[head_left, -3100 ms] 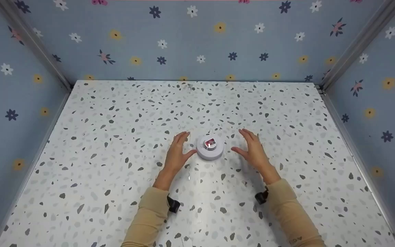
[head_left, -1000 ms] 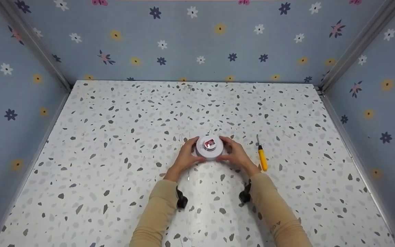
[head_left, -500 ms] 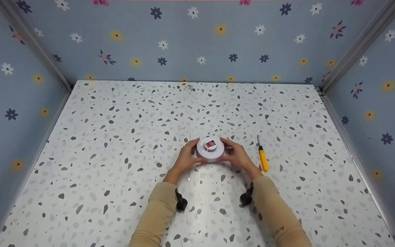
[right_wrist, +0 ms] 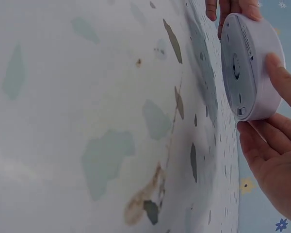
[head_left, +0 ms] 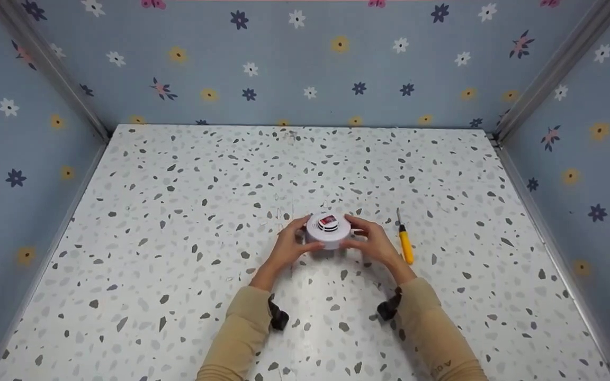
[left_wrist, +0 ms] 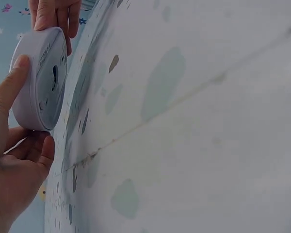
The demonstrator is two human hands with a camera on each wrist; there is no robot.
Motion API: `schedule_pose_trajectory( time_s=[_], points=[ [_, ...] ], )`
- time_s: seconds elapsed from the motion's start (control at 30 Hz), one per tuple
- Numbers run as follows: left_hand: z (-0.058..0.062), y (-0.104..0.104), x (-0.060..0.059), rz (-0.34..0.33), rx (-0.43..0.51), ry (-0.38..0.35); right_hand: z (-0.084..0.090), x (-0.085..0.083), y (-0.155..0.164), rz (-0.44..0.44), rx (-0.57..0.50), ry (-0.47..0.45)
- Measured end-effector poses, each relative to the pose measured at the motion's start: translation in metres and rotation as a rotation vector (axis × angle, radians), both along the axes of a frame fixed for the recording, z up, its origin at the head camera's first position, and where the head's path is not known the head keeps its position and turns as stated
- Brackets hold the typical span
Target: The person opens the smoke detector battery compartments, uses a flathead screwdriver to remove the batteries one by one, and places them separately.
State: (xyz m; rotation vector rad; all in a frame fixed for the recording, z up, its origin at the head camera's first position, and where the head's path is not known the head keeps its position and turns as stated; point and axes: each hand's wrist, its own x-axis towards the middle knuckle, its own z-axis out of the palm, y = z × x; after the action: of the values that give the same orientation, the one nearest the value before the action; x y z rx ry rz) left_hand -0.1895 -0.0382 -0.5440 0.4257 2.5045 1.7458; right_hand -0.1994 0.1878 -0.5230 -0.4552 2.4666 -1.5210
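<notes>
Overhead, a white terrazzo-patterned tabletop [head_left: 178,211] flecked with grey chips is seen enclosed on three sides by blue walls [head_left: 305,63] printed with small flowers. Two tan sleeves [head_left: 231,338] are extended from the near edge toward the middle of the surface, each with a black wrist strap [head_left: 277,319] fastened at the cuff.

A round white smoke detector [head_left: 328,230] is held between both hands near the centre of the tabletop and is raised clear of it, as is shown in both wrist views, where a gap is visible between its flat underside and the surface. A small red and silver part is set in its upper face. The left hand [head_left: 290,247] is curled against the detector's left rim, with the thumb laid on the side wall and the fingers tucked beneath. The right hand [head_left: 373,243] is wrapped around the opposite rim in the same manner.

A yellow-handled screwdriver [head_left: 405,245] is left lying on the tabletop just beside the right hand, its metal tip pointed toward the far wall.
</notes>
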Motion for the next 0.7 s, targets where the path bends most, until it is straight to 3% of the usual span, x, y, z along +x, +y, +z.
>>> schedule_pose_trajectory(
  time_s=[0.17, 0.3, 0.47, 0.7],
  points=[
    [0.004, 0.003, 0.004, 0.007, 0.057, -0.009, 0.003, 0.004, 0.003, -0.004, -0.015, 0.0],
    [0.004, 0.006, 0.006, 0.015, 0.103, -0.023, 0.015, 0.011, 0.001, -0.006, -0.028, -0.016],
    [0.008, 0.008, 0.009, 0.042, 0.091, -0.063, 0.036, 0.022, -0.005, -0.018, -0.007, -0.039],
    [0.013, 0.01, 0.012, 0.058, 0.048, -0.127, 0.039, 0.026, -0.006, -0.027, -0.011, -0.026]
  ],
)
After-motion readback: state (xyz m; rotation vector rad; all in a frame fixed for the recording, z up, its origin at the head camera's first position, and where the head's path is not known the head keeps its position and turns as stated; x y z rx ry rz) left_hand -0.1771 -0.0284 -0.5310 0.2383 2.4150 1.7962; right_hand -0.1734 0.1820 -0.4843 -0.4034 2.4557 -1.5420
